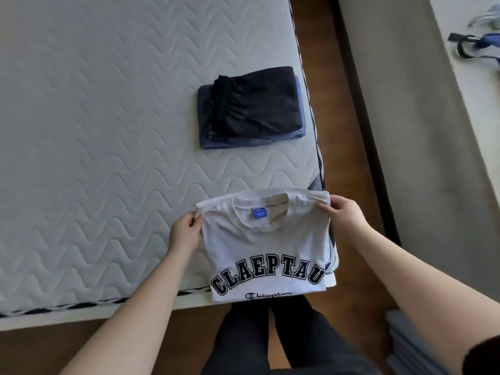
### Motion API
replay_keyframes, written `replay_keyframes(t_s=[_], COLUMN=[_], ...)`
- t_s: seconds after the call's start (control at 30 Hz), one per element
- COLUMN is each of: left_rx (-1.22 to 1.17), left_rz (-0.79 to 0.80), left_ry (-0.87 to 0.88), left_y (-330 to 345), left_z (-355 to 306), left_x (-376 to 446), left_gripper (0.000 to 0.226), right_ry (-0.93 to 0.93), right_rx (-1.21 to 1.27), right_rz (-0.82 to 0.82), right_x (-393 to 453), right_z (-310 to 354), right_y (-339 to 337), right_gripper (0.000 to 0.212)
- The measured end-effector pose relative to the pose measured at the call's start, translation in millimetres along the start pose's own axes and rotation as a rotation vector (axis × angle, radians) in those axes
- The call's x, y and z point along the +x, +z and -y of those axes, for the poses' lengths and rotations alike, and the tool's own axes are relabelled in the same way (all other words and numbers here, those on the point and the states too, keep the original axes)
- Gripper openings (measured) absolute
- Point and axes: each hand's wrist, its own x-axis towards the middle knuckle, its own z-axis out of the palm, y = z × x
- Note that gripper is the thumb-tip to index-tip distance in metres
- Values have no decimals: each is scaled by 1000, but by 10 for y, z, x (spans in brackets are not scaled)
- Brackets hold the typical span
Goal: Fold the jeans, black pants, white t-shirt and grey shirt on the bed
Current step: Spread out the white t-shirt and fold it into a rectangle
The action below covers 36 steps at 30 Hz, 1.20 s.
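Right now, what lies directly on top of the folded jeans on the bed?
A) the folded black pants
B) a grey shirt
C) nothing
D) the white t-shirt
A: the folded black pants sit stacked on the jeans, whose blue denim shows around their edges, while both hands hold the white t-shirt nearer the bed's corner.

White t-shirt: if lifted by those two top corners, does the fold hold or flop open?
The white t-shirt is thin and layered, so it will probably sag and unfold between the left hand and right hand. Likely light. Its lower edge overhangs the bed, so it may slide off.
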Motion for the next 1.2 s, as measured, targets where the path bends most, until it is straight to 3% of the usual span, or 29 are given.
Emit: replay_keyframes(t_s=[0.27, 0.47, 0.6, 0.7, 0.83, 0.93, 1.03, 1.2], left_rx=[-252, -336, -306, -261, -220, -107, 19, 30], left_rz=[18, 32, 40, 29, 49, 167, 316, 371], left_ry=[-21, -53, -32, -30, -144, -197, -210, -226], left_y=[154, 266, 354, 392, 390, 350, 343, 433], left_z=[-38, -171, -172, -86, 49, 238, 492, 862], left_x=[1113, 1815, 2009, 2107, 2062, 1835, 1481, 806], left_gripper=[22, 7, 10, 17, 40, 36, 38, 26], right_ry=[-98, -39, -67, -68, -73, 3, 73, 73], right_rx=[-164, -153, -230, -312, -433, -405, -391, -482], right_rz=[-10, -104, -166, -195, -228, -232, -231, -139], right_x=[1158, 1735, 1953, 2082, 2167, 2113, 1853, 1051], right_z=[118, 97, 155, 174, 199, 180, 41, -473], right_y=[336, 401, 469, 526, 579, 613, 645, 679], right_gripper=[13, 13, 12, 27, 43, 30, 47, 36])
